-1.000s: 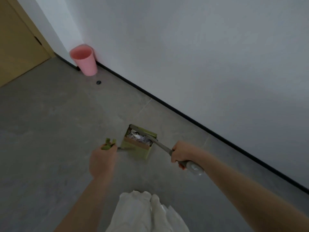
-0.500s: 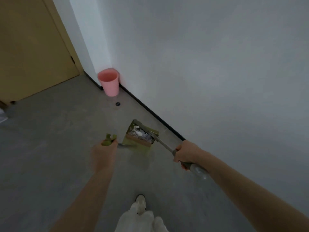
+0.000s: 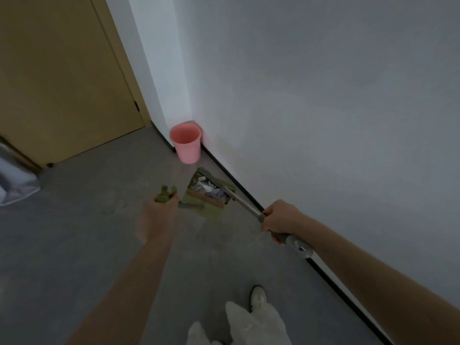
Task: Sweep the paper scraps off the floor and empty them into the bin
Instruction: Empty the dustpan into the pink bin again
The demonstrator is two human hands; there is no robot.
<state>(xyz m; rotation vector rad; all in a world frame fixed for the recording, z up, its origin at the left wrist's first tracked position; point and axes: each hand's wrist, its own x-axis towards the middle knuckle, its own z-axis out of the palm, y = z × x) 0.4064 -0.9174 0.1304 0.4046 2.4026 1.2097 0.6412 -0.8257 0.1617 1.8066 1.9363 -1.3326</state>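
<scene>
A green dustpan [image 3: 214,212] hangs just above the floor with white paper scraps [image 3: 207,189] heaped inside. My left hand [image 3: 155,217] grips the green top of the dustpan's handle [image 3: 166,194]. My right hand [image 3: 280,219] grips the grey broom handle [image 3: 293,242], whose metal shaft [image 3: 240,200] runs down across the dustpan's mouth. The broom's head is hidden in the pan. The pink bin [image 3: 187,142] stands open in the wall corner, a short way beyond the dustpan.
A white wall [image 3: 323,108] with a black skirting runs along the right. A yellow wooden door [image 3: 57,78] is at the back left. Something pale and shiny [image 3: 15,180] lies at the left edge. My shoe [image 3: 258,296] and light trousers show at the bottom.
I have walked toward the corner: the pink bin is much nearer and more central, and the door has come into view. Both hands keep their holds on dustpan and broom.
</scene>
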